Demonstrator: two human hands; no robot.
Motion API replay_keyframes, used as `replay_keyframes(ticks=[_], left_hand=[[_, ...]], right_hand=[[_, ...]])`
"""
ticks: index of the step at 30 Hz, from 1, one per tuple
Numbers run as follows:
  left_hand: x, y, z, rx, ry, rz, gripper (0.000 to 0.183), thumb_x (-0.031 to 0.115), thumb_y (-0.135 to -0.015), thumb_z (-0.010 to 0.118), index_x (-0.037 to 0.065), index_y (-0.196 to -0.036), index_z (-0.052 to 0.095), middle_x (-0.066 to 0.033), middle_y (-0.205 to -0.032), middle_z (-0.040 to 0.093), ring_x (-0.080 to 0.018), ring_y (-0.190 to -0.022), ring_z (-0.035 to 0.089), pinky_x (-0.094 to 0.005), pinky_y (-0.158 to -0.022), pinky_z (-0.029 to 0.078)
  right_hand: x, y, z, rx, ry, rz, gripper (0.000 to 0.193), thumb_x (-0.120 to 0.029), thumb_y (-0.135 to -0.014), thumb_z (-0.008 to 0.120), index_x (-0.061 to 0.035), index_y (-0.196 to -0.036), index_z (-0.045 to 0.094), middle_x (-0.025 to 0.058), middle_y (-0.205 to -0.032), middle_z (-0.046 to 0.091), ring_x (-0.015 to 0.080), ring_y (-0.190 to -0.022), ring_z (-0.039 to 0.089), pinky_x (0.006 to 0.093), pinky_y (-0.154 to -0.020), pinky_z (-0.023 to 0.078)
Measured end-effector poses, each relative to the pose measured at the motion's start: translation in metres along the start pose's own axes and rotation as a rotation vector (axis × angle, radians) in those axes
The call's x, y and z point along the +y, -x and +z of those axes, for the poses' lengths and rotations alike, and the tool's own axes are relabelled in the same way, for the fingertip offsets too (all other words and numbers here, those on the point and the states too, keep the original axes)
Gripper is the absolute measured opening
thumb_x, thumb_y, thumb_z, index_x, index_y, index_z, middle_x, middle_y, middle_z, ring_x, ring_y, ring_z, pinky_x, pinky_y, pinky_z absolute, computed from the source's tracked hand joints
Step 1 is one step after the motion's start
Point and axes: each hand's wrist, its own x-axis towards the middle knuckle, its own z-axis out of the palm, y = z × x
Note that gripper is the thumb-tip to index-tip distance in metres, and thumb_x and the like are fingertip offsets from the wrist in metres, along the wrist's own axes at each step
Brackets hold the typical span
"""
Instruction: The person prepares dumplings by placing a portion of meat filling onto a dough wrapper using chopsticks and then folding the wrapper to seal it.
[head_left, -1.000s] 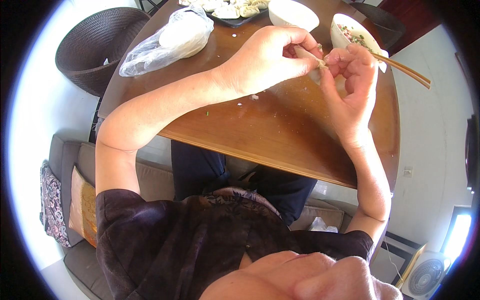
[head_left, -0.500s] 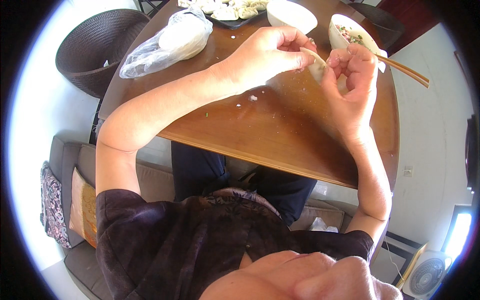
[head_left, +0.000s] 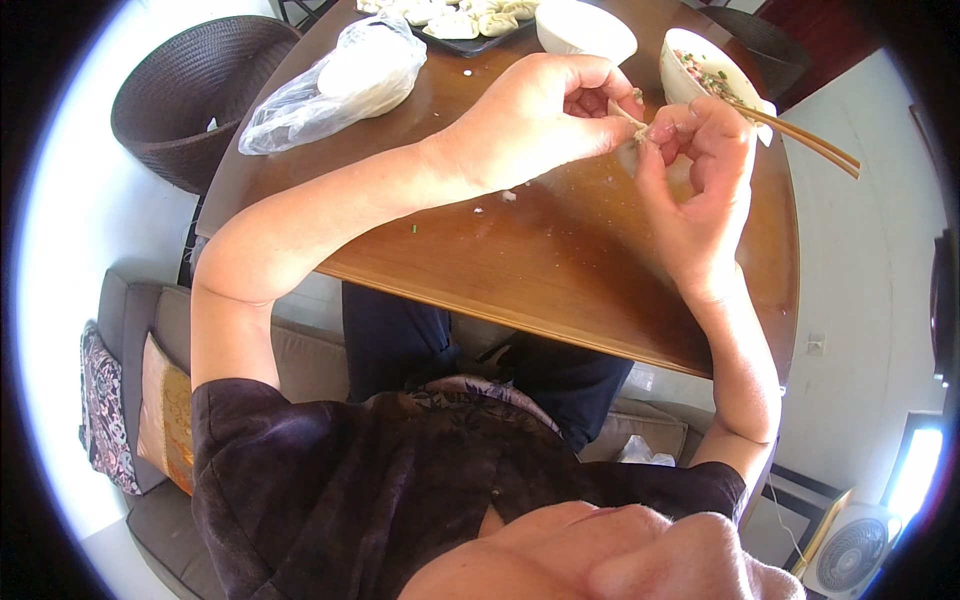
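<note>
Between my two hands, above the far right part of the table, is a pale folded dumpling (head_left: pixel 628 117), mostly hidden by fingers. My left hand (head_left: pixel 553 112) pinches one end of it between thumb and fingers. At the other end, my right hand (head_left: pixel 703 165) presses its thumb and forefinger together on the dough edge. Just beyond my right hand stands a white bowl (head_left: pixel 676 85) of chopped filling with green bits. Wooden chopsticks (head_left: pixel 815 147) lie across its rim and stick out to the right.
At the far edge, a dark tray (head_left: pixel 462 46) carries several shaped dumplings beside another white bowl (head_left: pixel 585 38). A clear plastic bag (head_left: pixel 350 85) with something white inside lies at the far left. Dough crumbs dot the wooden table (head_left: pixel 520 270). A dark woven chair (head_left: pixel 190 100) stands left.
The dumpling has turned between my fingers and shows less of its side. My hands have drawn closer together, the right shifting slightly left.
</note>
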Motion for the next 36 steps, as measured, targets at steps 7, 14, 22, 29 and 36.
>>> replay_keyframes(ticks=[7, 14, 22, 29, 36], left_hand=[[0.003, 0.003, 0.000, 0.011, -0.050, 0.033, 0.018, 0.006, -0.094, 0.062, 0.003, -0.111, 0.061, 0.0013, -0.095, 0.062, -0.0055, -0.089, 0.059, -0.0204, -0.080, 0.049], [-0.003, 0.001, 0.006, 0.094, 0.076, 0.088, 0.022, 0.007, -0.095, 0.062, 0.003, -0.116, 0.058, -0.0018, -0.100, 0.064, -0.0080, -0.093, 0.061, -0.0224, -0.084, 0.051], [-0.003, -0.001, -0.002, 0.040, 0.059, -0.044, 0.018, 0.010, -0.095, 0.063, 0.003, -0.112, 0.062, -0.0015, -0.101, 0.064, -0.0085, -0.093, 0.062, -0.0221, -0.085, 0.051], [-0.003, 0.001, 0.001, 0.045, -0.101, 0.074, 0.017, 0.009, -0.094, 0.065, 0.003, -0.109, 0.063, -0.0009, -0.098, 0.064, -0.0078, -0.092, 0.061, -0.0219, -0.084, 0.051], [0.004, 0.003, 0.001, 0.034, -0.024, 0.030, 0.016, 0.007, -0.094, 0.063, 0.002, -0.110, 0.063, -0.0008, -0.099, 0.065, -0.0075, -0.092, 0.061, -0.0222, -0.083, 0.052]], right_hand=[[0.002, 0.000, 0.001, 0.022, -0.019, 0.087, 0.052, 0.007, -0.079, 0.067, -0.0053, -0.124, 0.045, 0.0048, -0.093, 0.062, 0.0115, -0.070, 0.057, 0.0253, -0.068, 0.050], [0.000, -0.002, -0.002, 0.015, 0.049, 0.072, 0.046, 0.006, -0.079, 0.067, -0.0066, -0.120, 0.050, 0.0030, -0.090, 0.063, 0.0107, -0.069, 0.057, 0.0246, -0.067, 0.051], [-0.003, -0.002, -0.003, -0.005, 0.021, 0.092, 0.045, 0.006, -0.079, 0.067, -0.0062, -0.119, 0.050, 0.0022, -0.089, 0.063, 0.0100, -0.068, 0.058, 0.0236, -0.067, 0.051], [0.000, 0.000, 0.000, -0.009, -0.048, 0.021, 0.048, 0.006, -0.081, 0.068, -0.0057, -0.123, 0.048, 0.0032, -0.090, 0.062, 0.0106, -0.070, 0.058, 0.0236, -0.065, 0.051], [0.001, -0.001, 0.000, 0.016, -0.047, 0.064, 0.052, 0.005, -0.081, 0.069, -0.0055, -0.126, 0.045, 0.0043, -0.092, 0.063, 0.0104, -0.070, 0.058, 0.0233, -0.066, 0.050]])
